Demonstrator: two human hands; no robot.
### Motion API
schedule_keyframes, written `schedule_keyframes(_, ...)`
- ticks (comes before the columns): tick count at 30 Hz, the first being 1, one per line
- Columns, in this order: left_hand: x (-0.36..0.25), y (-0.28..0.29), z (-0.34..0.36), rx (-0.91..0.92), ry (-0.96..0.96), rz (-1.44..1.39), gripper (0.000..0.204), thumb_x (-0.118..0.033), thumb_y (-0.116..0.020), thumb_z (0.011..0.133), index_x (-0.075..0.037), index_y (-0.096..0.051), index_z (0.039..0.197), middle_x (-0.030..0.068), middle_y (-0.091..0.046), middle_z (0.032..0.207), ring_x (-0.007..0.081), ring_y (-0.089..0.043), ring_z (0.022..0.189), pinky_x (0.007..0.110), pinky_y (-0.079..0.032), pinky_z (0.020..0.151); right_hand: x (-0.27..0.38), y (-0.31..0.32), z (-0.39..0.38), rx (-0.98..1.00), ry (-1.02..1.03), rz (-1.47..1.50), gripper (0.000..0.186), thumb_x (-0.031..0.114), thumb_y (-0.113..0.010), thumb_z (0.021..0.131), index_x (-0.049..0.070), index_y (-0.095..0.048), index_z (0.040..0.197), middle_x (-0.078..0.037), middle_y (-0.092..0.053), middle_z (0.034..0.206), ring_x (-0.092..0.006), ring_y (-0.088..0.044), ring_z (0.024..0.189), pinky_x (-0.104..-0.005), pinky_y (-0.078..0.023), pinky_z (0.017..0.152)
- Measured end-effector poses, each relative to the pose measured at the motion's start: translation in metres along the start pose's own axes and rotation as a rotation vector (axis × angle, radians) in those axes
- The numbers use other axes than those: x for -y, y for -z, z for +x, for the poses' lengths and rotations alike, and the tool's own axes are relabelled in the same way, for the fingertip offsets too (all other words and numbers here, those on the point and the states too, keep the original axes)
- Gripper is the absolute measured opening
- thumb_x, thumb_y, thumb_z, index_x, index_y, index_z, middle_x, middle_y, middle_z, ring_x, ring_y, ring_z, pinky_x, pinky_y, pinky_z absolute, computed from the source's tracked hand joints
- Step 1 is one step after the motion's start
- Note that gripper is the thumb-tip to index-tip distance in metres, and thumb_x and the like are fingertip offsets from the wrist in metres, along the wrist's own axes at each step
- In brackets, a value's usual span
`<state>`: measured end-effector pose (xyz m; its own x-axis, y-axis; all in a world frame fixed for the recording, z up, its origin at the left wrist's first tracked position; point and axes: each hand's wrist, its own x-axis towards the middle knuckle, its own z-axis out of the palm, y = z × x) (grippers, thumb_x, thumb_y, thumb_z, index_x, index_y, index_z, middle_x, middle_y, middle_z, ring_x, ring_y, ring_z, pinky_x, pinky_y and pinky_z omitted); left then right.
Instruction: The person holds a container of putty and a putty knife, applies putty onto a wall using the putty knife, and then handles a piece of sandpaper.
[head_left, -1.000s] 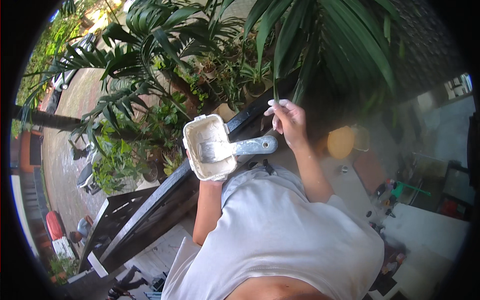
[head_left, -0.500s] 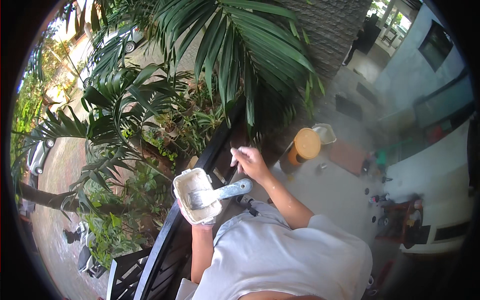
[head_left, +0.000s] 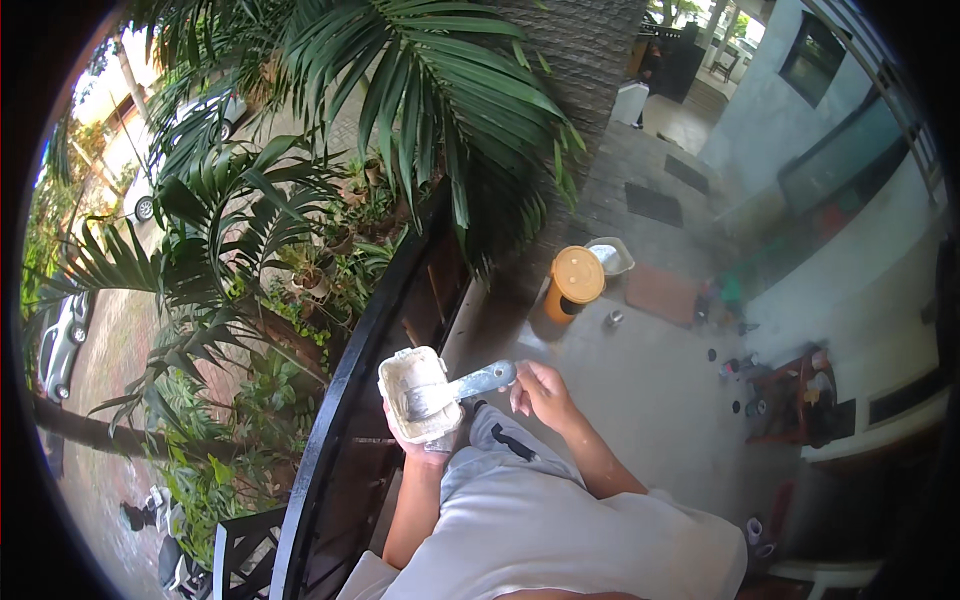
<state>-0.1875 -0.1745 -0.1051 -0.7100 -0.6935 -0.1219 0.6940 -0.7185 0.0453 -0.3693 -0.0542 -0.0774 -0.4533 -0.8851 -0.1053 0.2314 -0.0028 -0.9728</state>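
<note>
My left hand (head_left: 418, 452) is wrapped round a small, off-white plastic tub (head_left: 430, 432), its inside smeared with whitish paste. Across the tub lies a putty knife (head_left: 484, 379), its blade resting in the paste and its grey-blue handle sticking out over the right rim. A grey flat edge of something shows under the tub by my left palm; what it is I cannot make out. The fingertips of my right hand (head_left: 548, 396) pinch the end of the knife's handle, while its other fingers curl loosely below.
Close on the left runs a black railing (head_left: 325, 430), with palm fronds (head_left: 450, 90) and potted plants beyond it. Ahead on the floor stand an orange-lidded bucket (head_left: 577, 275), a pale open tub (head_left: 615, 256) and a small can (head_left: 613, 318). A cluttered reddish stand (head_left: 790, 400) is at the right.
My right hand has come down from above the tub to the end of the putty knife's handle and closed on it. The head view has shifted, and the tub sits slightly farther right.
</note>
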Motion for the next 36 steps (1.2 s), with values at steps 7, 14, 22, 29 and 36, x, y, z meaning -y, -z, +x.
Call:
schedule_keyframes(7, 0.023, 0.014, -0.003, -0.077, 0.073, -0.065, 0.064, -0.058, -0.047, 0.091, -0.015, -0.048, 0.139, 0.0182, -0.057, 0.131, 0.0377, -0.063, 0.106, 0.057, -0.056, 0.074, -0.014, 0.013, -0.030, -0.059, 0.035, -0.079, 0.007, 0.001, -0.056, 0.096, -0.002, -0.062, 0.096, -0.004, -0.060, 0.070, -0.0068, -0.053, 0.057, -0.0208, -0.040, 0.049)
schedule_keyframes(14, 0.028, 0.004, -0.008, -0.066, 0.037, -0.065, 0.070, -0.058, -0.054, 0.087, -0.016, -0.045, 0.141, 0.0185, -0.056, 0.131, 0.0380, -0.064, 0.105, 0.058, -0.057, 0.075, -0.021, 0.007, 0.000, -0.081, 0.226, -0.215, 0.013, 0.007, -0.059, 0.095, 0.002, -0.063, 0.084, 0.001, -0.055, 0.067, -0.0049, -0.052, 0.059, -0.0217, -0.040, 0.051)
schedule_keyframes(22, 0.060, -0.007, 0.014, 0.006, -0.032, -0.047, 0.070, -0.058, -0.056, 0.086, -0.016, -0.045, 0.141, 0.0177, -0.056, 0.130, 0.0367, -0.064, 0.107, 0.057, -0.058, 0.073, -0.022, 0.031, 0.032, -0.136, 0.250, -0.427, 0.039, 0.021, -0.060, 0.097, -0.001, -0.049, 0.067, -0.006, -0.045, 0.059, -0.0121, -0.038, 0.054, -0.0318, -0.035, 0.052)
schedule_keyframes(29, 0.128, -0.028, 0.022, 0.010, -0.031, -0.036, 0.068, -0.056, -0.050, 0.089, -0.011, -0.048, 0.139, 0.0165, -0.058, 0.131, 0.0344, -0.060, 0.114, 0.051, -0.054, 0.090, 0.024, 0.110, 0.009, -0.058, 0.128, -0.341, 0.017, 0.013, -0.065, 0.093, -0.001, -0.069, 0.084, -0.001, -0.062, 0.070, -0.0083, -0.058, 0.065, -0.0255, -0.048, 0.063)
schedule_keyframes(36, 0.172, 0.003, 0.010, 0.030, -0.151, -0.084, 0.072, -0.058, -0.055, 0.086, -0.015, -0.046, 0.143, 0.0164, -0.053, 0.137, 0.0342, -0.056, 0.122, 0.052, -0.050, 0.097, 0.023, 0.145, 0.026, 0.073, -0.022, -0.325, 0.019, 0.017, -0.065, 0.094, 0.001, -0.069, 0.083, 0.002, -0.062, 0.075, -0.0045, -0.053, 0.070, -0.0227, -0.043, 0.064)
